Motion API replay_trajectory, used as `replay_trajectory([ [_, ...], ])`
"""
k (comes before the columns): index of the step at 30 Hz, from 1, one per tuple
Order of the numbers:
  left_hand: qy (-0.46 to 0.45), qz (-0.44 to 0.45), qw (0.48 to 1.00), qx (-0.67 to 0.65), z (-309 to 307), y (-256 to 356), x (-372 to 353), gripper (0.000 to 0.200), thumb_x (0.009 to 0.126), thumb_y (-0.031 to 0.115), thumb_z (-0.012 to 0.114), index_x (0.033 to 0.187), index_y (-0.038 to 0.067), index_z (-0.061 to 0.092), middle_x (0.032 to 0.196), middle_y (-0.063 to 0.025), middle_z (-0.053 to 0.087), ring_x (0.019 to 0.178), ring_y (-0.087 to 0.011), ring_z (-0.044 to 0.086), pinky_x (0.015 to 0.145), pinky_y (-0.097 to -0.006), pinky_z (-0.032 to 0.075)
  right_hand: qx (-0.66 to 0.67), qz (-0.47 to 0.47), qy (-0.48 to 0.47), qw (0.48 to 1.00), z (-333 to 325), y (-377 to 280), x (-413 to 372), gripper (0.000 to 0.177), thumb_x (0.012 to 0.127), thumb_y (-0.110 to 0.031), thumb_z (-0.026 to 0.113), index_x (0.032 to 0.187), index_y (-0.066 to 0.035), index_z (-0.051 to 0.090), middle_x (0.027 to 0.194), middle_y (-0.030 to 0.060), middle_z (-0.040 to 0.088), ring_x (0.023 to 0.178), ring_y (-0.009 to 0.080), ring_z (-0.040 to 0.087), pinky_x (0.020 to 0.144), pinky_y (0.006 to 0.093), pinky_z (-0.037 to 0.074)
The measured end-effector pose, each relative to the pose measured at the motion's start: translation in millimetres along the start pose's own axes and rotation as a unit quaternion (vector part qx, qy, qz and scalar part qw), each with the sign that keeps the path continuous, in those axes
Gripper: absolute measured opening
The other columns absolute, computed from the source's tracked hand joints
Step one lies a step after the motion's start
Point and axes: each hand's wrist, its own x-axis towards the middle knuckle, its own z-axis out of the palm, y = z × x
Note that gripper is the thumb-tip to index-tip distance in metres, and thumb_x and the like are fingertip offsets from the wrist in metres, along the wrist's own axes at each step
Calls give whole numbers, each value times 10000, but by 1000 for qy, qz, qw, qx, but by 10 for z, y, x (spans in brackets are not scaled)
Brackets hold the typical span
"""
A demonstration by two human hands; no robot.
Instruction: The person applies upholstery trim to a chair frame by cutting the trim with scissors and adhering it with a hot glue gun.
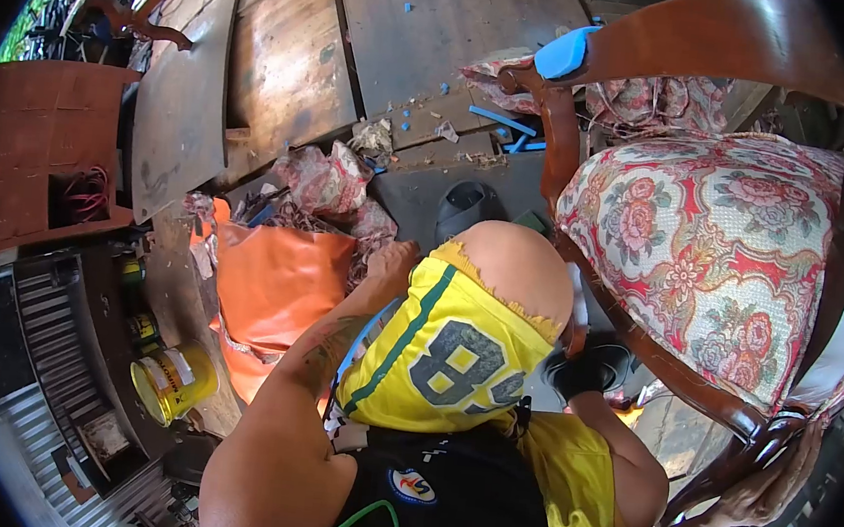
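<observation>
A wooden chair (654, 369) with a red floral upholstered seat (694, 247) lies tipped at my right side. My right hand (774, 485) rests against the chair's near corner, its fingers stretched out along the wood beside the fabric edge. Beyond my raised knee, my left hand (394, 261) is closed beside crumpled floral fabric scraps (324, 180). Whatever it may hold is hidden from me. An orange vinyl sheet (279, 291) lies just left of that forearm.
Blue foam strips (503, 120) and small debris lie on the wooden boards (442, 34) ahead. A blue foam piece (563, 53) sits on the chair frame. At left are a yellow bucket (174, 382) and a brown cabinet (40, 150). Carved furniture legs (152, 24) stand at upper left.
</observation>
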Motion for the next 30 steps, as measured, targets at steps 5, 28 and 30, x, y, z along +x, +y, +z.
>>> replay_trajectory([
  [5,-8,-140,986,-92,82,191,517,379,939,418,649,1028,61,739,998,-224,753,957,-421,735,788,-516,593,-70,-80,-12,994,-17,3,37,363,1085,-125,459,1239,124,673,1300,244,688,1196,401,682,1042,475,553],
  [28,-195,-106,789,-573,-667,1452,433,307,996,325,624,1111,57,721,990,-171,750,1016,-330,732,899,-440,572,21,186,-81,979,-116,-370,201,664,667,-292,977,1230,-61,712,1209,167,714,1097,365,702,1000,481,549],
  [30,-239,-96,777,-574,-1031,1671,359,320,999,321,627,1121,40,720,999,-171,751,1014,-322,731,908,-433,570,131,148,37,980,-6,-218,160,442,738,-104,826,1165,-51,724,1167,170,722,1133,316,693,1027,479,519],
])
